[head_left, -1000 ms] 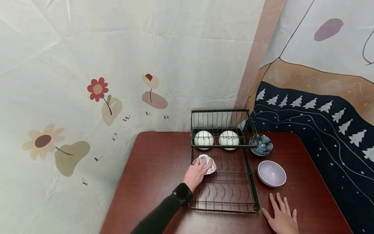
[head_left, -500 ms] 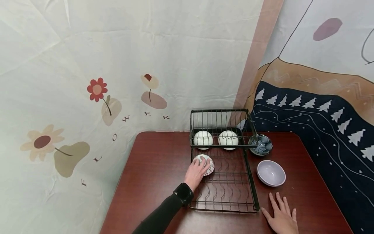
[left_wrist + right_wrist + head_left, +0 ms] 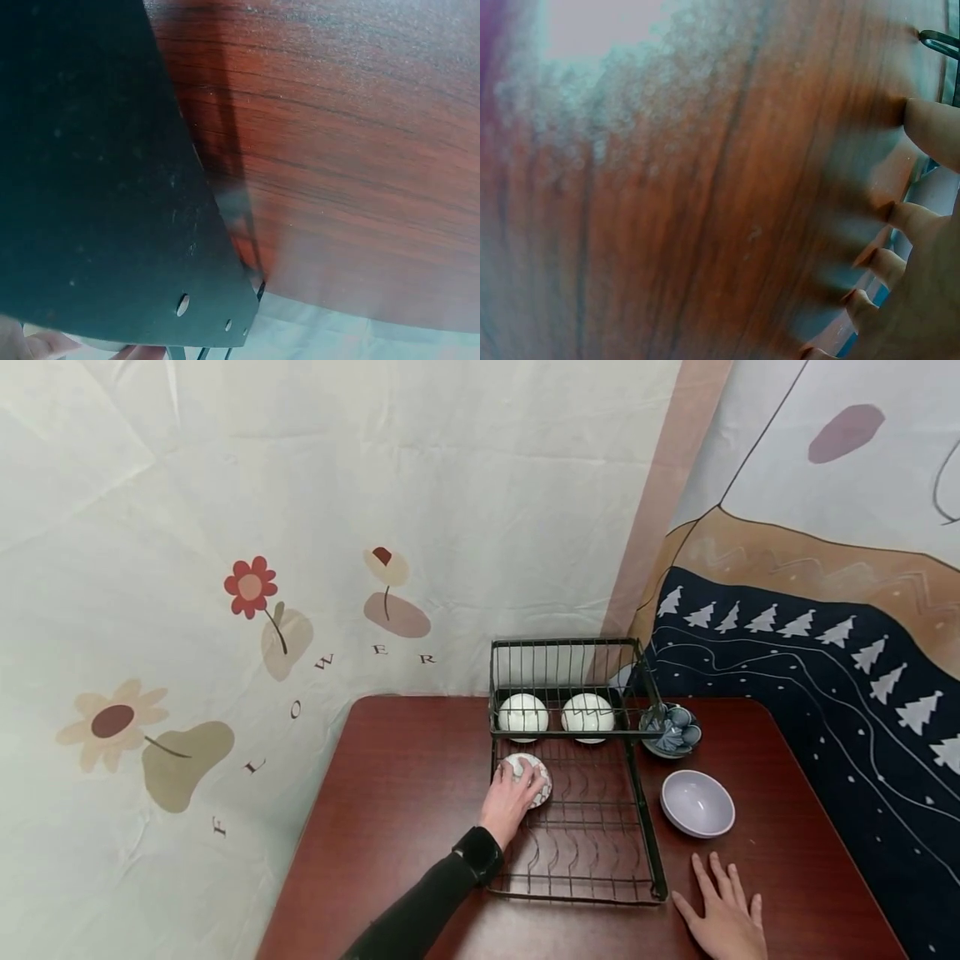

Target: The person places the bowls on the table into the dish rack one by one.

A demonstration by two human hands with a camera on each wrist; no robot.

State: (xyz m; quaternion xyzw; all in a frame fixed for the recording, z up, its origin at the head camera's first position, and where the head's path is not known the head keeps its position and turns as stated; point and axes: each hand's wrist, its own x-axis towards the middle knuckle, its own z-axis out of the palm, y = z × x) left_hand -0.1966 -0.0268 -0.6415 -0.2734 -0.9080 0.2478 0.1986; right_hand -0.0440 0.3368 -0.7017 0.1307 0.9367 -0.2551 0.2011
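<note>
A small white bowl with a reddish pattern (image 3: 544,771) lies bottom up at the left of the lower tier of the black wire dish rack (image 3: 649,831). My left hand (image 3: 507,799) holds it from above, fingers curled over its base. In the left wrist view, only parts of the fingers (image 3: 49,343) show at the lower left, beyond a dark panel with holes (image 3: 112,187). My right hand (image 3: 723,920) rests on the table with fingers spread, near the lilac bowl (image 3: 697,804). Its fingers (image 3: 930,135) touch the wood in the right wrist view.
On the rack's upper tier sit two white bowls, left (image 3: 522,717) and right (image 3: 588,717), behind the wires. A dish of blue-grey pieces (image 3: 672,732) stands right of the rack. The reddish wooden table (image 3: 405,793) meets a printed cloth (image 3: 450,527) at the back.
The patterned bowl, tilted in my left hand a second ago, has shifted slightly left and turned bottom up in the rack. The right hand stays where it was.
</note>
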